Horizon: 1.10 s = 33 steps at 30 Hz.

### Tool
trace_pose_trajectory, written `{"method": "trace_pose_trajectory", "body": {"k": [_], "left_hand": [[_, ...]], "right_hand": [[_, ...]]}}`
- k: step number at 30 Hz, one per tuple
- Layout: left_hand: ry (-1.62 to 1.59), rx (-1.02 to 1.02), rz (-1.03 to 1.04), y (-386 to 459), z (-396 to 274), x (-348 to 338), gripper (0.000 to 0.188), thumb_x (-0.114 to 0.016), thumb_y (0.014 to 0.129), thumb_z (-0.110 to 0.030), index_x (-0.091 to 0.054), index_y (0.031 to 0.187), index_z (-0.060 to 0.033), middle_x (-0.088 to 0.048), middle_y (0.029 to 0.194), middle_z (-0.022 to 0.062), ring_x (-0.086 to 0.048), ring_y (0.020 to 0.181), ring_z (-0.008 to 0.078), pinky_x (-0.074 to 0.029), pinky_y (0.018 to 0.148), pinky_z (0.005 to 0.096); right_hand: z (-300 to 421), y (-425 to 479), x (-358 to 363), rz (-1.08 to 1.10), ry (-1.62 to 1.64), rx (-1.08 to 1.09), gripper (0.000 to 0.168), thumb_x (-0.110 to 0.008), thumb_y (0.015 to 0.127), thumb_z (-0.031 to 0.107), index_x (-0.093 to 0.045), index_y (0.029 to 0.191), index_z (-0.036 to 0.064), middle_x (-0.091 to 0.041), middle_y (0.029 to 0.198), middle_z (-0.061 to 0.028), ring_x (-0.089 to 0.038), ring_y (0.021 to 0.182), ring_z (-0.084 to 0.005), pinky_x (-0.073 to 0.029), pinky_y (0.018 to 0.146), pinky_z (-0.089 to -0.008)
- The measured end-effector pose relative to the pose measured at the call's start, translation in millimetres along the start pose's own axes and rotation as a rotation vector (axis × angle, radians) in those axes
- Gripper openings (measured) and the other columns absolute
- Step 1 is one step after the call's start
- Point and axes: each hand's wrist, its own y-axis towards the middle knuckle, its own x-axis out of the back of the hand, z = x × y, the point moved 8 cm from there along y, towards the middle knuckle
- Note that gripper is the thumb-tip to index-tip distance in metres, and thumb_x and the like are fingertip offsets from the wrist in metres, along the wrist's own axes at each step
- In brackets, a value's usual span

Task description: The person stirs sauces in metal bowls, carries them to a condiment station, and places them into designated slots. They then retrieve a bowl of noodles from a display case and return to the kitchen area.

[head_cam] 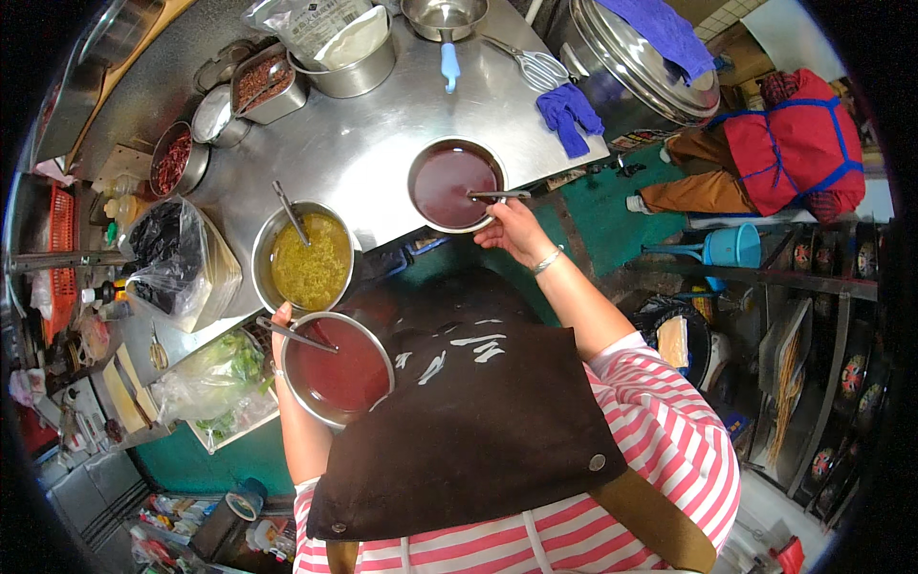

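My left hand (280,326) is at the far side of a steel bowl of red liquid (344,373), which I hold against my dark apron (466,430); most of its fingers are hidden. A spoon (297,336) leans in that bowl. Just beyond stands a steel bowl of yellow-green chopped food in liquid (308,262), with another spoon (290,215) in it. My right hand (513,228) grips the near right rim of a steel bowl of dark red liquid (455,179), partly over the counter edge. Its spoon handle (502,194) lies above my fingers.
The steel counter (330,151) carries a small pan (446,32), a strainer (538,68), a purple cloth (570,115), dried red chillies (173,159) and a plastic-lined container (176,258). A large lidded pot (638,57) stands right. A person in red (792,151) is farther right.
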Motion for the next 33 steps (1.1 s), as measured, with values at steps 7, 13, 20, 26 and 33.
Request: {"method": "trace_pose_trajectory", "body": {"k": [7, 13, 20, 26, 33], "left_hand": [[-0.009, -0.056, -0.029, 2, 8, -21, 0.05, -0.058, 0.076, -0.044, -0.057, 0.102, -0.0018, -0.064, 0.088, 0.0134, -0.062, 0.076, 0.0275, -0.052, 0.068, 0.0369], [-0.043, -0.098, -0.228, -1, 31, -24, 0.049, -0.058, 0.075, -0.045, -0.058, 0.098, -0.0022, -0.064, 0.081, 0.011, -0.061, 0.071, 0.0235, -0.052, 0.062, 0.0334], [0.036, -0.061, -0.25, -5, 53, -51, 0.057, -0.052, 0.077, -0.047, -0.054, 0.112, -0.0027, -0.064, 0.095, 0.0133, -0.062, 0.078, 0.0263, -0.051, 0.07, 0.0365], [0.218, 0.083, -0.065, 7, 57, -81, 0.06, -0.055, 0.076, -0.047, -0.049, 0.115, -0.0017, -0.06, 0.099, 0.0143, -0.059, 0.084, 0.0254, -0.05, 0.07, 0.0356], [0.486, 0.328, 0.091, 72, 98, -114, 0.056, -0.054, 0.074, -0.048, -0.058, 0.102, 0.0002, -0.063, 0.085, 0.0162, -0.061, 0.07, 0.026, -0.051, 0.058, 0.0365]], "right_hand": [[-13, 13, 11, 0.009, 0.062, 0.126, 0.034, -0.055, 0.087, 0.031, -0.042, 0.113, 0.012, -0.052, 0.107, -0.0031, -0.053, 0.095, -0.0137, -0.044, 0.079, -0.0291], [-30, 31, 18, 0.021, 0.238, 0.125, 0.064, -0.066, 0.079, 0.024, -0.026, 0.127, 0.012, -0.048, 0.11, -0.0074, -0.05, 0.099, -0.0165, -0.043, 0.08, -0.034], [-9, 17, 12, 0.144, 0.321, 0.253, 0.074, -0.051, 0.082, 0.004, -0.009, 0.142, 0.017, -0.044, 0.118, -0.0078, -0.051, 0.099, -0.0165, -0.048, 0.081, -0.0352], [-31, -24, 54, 0.067, 0.485, 0.3, 0.059, -0.046, 0.083, 0.002, -0.026, 0.138, 0.012, -0.05, 0.114, -0.005, -0.054, 0.098, -0.0147, -0.05, 0.08, -0.0328], [-36, -121, 138, -0.189, 0.629, 0.494, 0.055, -0.049, 0.083, 0.007, -0.03, 0.134, 0.011, -0.048, 0.119, -0.0061, -0.053, 0.104, -0.0172, -0.048, 0.085, -0.0343]]}}
